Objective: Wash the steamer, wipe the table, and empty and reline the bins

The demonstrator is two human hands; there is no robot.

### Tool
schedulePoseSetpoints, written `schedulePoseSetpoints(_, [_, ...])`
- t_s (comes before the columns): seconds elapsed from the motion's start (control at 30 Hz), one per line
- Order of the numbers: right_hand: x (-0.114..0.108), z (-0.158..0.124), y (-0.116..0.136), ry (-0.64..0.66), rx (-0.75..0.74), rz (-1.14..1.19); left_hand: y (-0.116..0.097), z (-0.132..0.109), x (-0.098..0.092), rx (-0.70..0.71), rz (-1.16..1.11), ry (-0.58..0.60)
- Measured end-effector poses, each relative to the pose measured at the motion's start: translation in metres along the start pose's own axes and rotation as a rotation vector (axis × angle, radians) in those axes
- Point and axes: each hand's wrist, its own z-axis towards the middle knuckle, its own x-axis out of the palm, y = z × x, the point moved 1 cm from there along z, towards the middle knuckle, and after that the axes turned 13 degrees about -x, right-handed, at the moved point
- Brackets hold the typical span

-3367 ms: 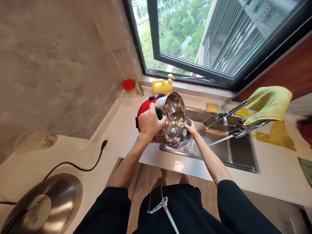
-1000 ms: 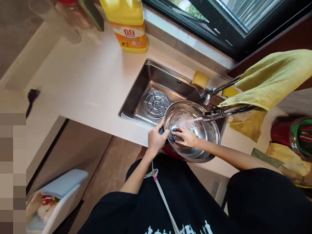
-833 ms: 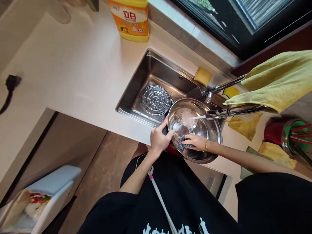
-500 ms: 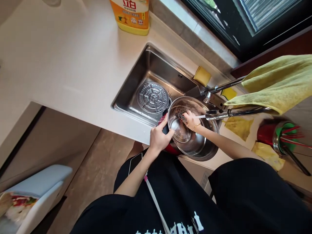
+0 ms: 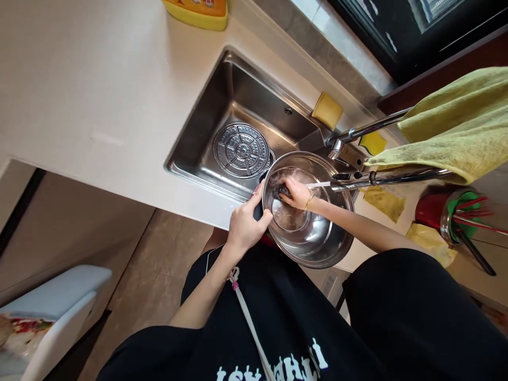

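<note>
A deep stainless steel pot (image 5: pixel 304 247) is tilted over the near right corner of the sink (image 5: pixel 254 84). My left hand (image 5: pixel 246 225) is closed round its dark side handle, with the thumb against the rim. Inside the pot, my right hand (image 5: pixel 297 193) presses a dark metal scouring pad (image 5: pixel 281 191) against the inner wall; the fingertips are partly hidden and slightly blurred. A white stream of water runs from the chrome faucet (image 5: pixel 349 185) into the pot beside my right hand. On the sink bottom lies a round perforated steamer rack (image 5: pixel 242 151).
A yellow sponge (image 5: pixel 327 110) sits on the sink's back edge. Yellow cloths hang over the chrome pipes (image 5: pixel 448 121) and lie on the counter at right, near a red container (image 5: pixel 431 214) of utensils. An orange-yellow bottle (image 5: pixel 198 16) stands at the back left.
My right hand and the scouring pad have shifted slightly along the pot's inner wall. The pot is turned a little more upward toward me. The whole view has shifted slightly too.
</note>
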Motion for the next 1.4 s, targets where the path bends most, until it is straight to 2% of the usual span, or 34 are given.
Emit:
schedulePoseSetpoints(0.03, [-0.004,-0.006,-0.005,0.032,0.022,-0.027,0.000,0.001,0.000,-0.001,-0.002,-0.003])
schedulePoseSetpoints(0.1, [-0.010,-0.027,-0.003,0.162,-0.025,-0.040,-0.002,0.002,0.001,-0.011,0.000,-0.004])
schedulePoseSetpoints(0.2, [-0.008,-0.046,0.021,0.294,-0.238,-0.021,-0.003,0.005,0.002,-0.024,-0.003,-0.011])
schedulePoseSetpoints(0.27, [-0.001,-0.038,0.035,0.271,-0.320,-0.035,-0.003,0.005,0.002,-0.023,-0.008,-0.011])
schedulePoseSetpoints(0.37, [0.007,-0.014,0.040,0.150,-0.222,-0.094,-0.002,0.004,0.001,-0.019,-0.010,0.007])
schedulePoseSetpoints(0.43, [0.007,-0.011,0.039,0.125,-0.206,-0.105,-0.002,0.004,0.001,-0.023,-0.005,0.018])
schedulePoseSetpoints(0.53, [0.003,-0.025,0.042,0.235,-0.384,-0.063,-0.001,0.003,0.000,-0.025,-0.007,0.019])
schedulePoseSetpoints(0.6, [0.001,-0.030,0.044,0.303,-0.435,-0.051,-0.001,0.002,-0.001,-0.019,-0.018,0.015])
schedulePoseSetpoints(0.63, [0.000,-0.028,0.042,0.308,-0.398,-0.061,-0.001,0.002,-0.001,-0.016,-0.021,0.017])
schedulePoseSetpoints(0.73, [-0.001,-0.009,0.032,0.224,-0.153,-0.121,-0.001,0.002,-0.001,-0.014,-0.017,0.034])
schedulePoseSetpoints(0.8, [-0.002,-0.004,0.028,0.197,-0.100,-0.131,-0.002,0.002,-0.001,-0.009,-0.016,0.034])
schedulePoseSetpoints(0.93, [0.000,-0.032,0.036,0.330,-0.418,-0.048,-0.002,0.002,0.000,-0.003,-0.037,0.018])
schedulePoseSetpoints(1.0, [0.001,-0.041,0.037,0.359,-0.484,-0.058,0.000,0.001,0.000,0.000,-0.041,0.021])
schedulePoseSetpoints(1.07, [0.002,-0.032,0.029,0.335,-0.403,-0.110,0.002,-0.001,-0.001,0.005,-0.037,0.032])
schedulePoseSetpoints(1.17, [-0.004,0.000,0.005,0.284,-0.144,-0.225,0.004,-0.003,-0.002,0.015,-0.037,0.035])
schedulePoseSetpoints(1.23, [-0.013,0.010,-0.009,0.298,0.015,-0.298,0.004,-0.003,-0.002,0.019,-0.043,0.028])
schedulePoseSetpoints(1.3, [-0.021,0.002,-0.012,0.356,0.149,-0.335,0.004,-0.003,-0.002,0.019,-0.045,0.024])
schedulePoseSetpoints(1.4, [-0.026,-0.030,0.009,0.515,0.247,-0.313,0.003,-0.001,-0.001,0.009,-0.037,0.035])
